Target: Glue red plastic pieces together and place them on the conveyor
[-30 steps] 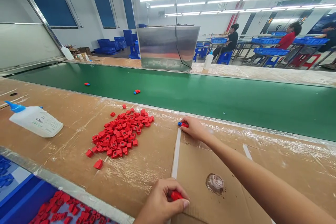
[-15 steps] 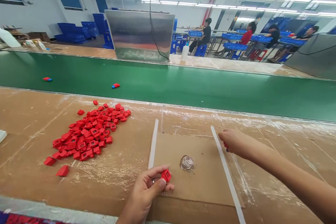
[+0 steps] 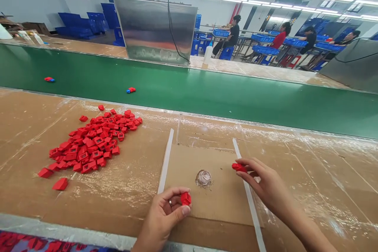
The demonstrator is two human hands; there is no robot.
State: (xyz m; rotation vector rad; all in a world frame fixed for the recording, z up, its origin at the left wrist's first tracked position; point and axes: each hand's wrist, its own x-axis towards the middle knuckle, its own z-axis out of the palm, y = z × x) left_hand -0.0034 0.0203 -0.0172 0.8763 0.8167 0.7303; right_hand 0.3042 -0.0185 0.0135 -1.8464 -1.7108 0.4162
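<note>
Between the thumb and fingers of my left hand is a small red plastic block with a hollow in it. My right hand pinches a small red plastic piece by its end, above the right tape strip. On the cardboard sheet between the hands sits a round, whitish, swirled lump with dark crumbs around it. Neither hand touches the lump. A loose pile of similar red blocks lies to the left of my left hand.
A green conveyor belt crosses behind the table, carrying two red-and-blue pieces. Beyond it stand a metal panel and a plastic bottle. More red pieces lie below the table's front edge. Several people sit working far back.
My right hand has turned and moved slightly left and down, bringing its red piece into plain view. My left hand still holds its block, now tilted differently. The camera view has shifted slightly.
</note>
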